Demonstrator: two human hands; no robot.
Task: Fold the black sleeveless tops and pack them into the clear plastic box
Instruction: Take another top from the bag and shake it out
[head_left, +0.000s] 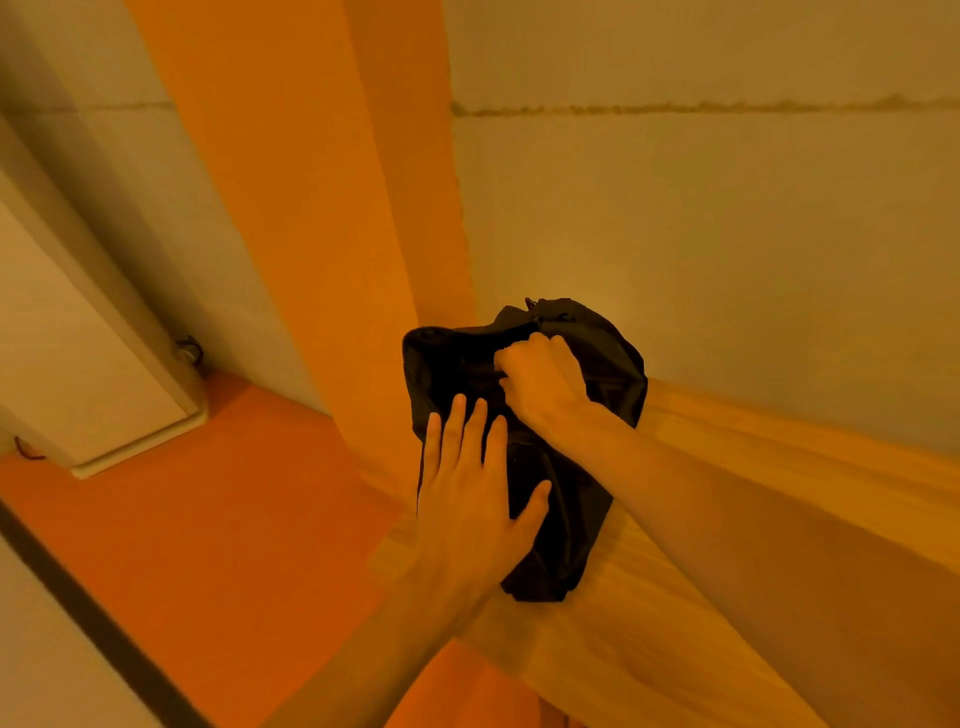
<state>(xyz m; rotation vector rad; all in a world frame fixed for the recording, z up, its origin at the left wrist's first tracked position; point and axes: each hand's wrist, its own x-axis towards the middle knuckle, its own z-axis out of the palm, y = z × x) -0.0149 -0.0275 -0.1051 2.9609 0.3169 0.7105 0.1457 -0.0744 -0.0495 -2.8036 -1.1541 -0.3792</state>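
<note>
A crumpled black sleeveless top (561, 525) is in the middle of the view, over the near end of a wooden table top (649, 597). My left hand (472, 493) lies flat on the lower part of the cloth with its fingers spread and straight. My right hand (540, 379) grips a bunch of the fabric near its upper edge, fingers curled into it. The clear plastic box is not in view.
An orange floor (234, 519) lies to the left and below. An orange wall stripe (311, 182) runs up behind the top, between pale walls. A white door or panel (78, 374) stands at the far left.
</note>
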